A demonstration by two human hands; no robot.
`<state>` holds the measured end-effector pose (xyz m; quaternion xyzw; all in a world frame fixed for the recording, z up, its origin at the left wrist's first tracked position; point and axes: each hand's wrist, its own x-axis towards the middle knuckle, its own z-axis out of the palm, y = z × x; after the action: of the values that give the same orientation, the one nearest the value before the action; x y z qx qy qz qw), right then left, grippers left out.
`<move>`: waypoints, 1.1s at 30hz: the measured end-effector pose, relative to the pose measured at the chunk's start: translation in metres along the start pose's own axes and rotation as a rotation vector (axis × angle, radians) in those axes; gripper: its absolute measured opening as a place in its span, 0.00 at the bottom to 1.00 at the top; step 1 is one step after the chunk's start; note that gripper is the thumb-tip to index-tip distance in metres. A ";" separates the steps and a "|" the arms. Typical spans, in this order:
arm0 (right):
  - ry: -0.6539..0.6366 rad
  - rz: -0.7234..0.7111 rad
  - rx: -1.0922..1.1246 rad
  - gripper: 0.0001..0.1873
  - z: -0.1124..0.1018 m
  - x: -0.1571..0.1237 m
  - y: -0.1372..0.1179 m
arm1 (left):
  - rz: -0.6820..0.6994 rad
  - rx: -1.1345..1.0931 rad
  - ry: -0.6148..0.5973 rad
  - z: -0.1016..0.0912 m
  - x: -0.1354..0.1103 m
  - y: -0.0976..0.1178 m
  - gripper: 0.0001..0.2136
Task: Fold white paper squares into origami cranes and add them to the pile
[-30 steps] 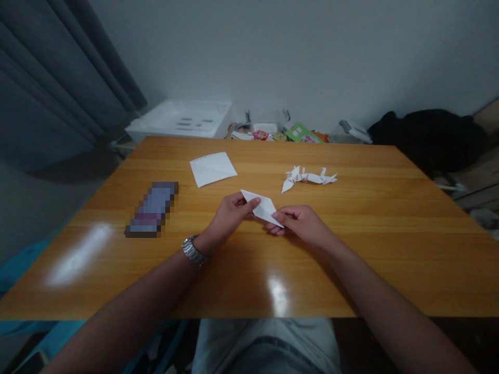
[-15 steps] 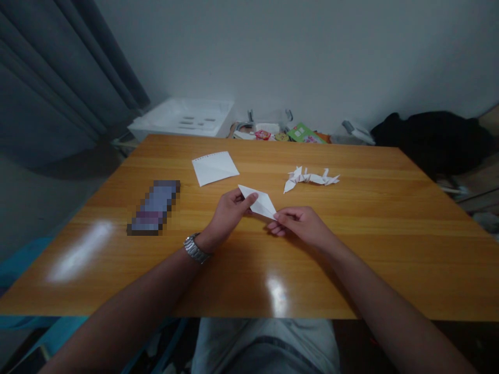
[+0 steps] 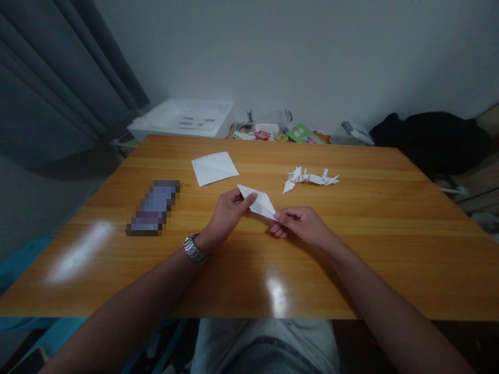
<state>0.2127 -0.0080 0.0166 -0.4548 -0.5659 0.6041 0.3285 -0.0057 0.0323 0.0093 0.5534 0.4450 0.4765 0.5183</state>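
Both of my hands hold a folded white paper piece (image 3: pixel 258 200), a pointed diamond shape, just above the wooden table (image 3: pixel 351 234). My left hand (image 3: pixel 227 215), with a metal watch on the wrist, pinches its upper left end. My right hand (image 3: pixel 300 224) pinches its lower right tip, fingers curled in.
A flat white sheet (image 3: pixel 214 168) lies behind my left hand. Folded white paper figures (image 3: pixel 310 179) sit to the back right. A blurred dark rectangular object (image 3: pixel 153 207) lies on the left. Beyond the table's far edge are a white bin (image 3: pixel 183 118), small clutter and a black bag (image 3: pixel 429 137).
The paper piece and both hands have shifted slightly up and back on the table; the grip on it stays the same.
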 end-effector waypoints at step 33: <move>0.013 -0.067 0.013 0.23 0.001 0.001 0.000 | -0.051 -0.152 -0.042 0.003 -0.003 0.001 0.17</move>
<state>0.2116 -0.0077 0.0169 -0.4372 -0.5749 0.5934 0.3553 -0.0028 0.0286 0.0098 0.5110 0.4106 0.4838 0.5799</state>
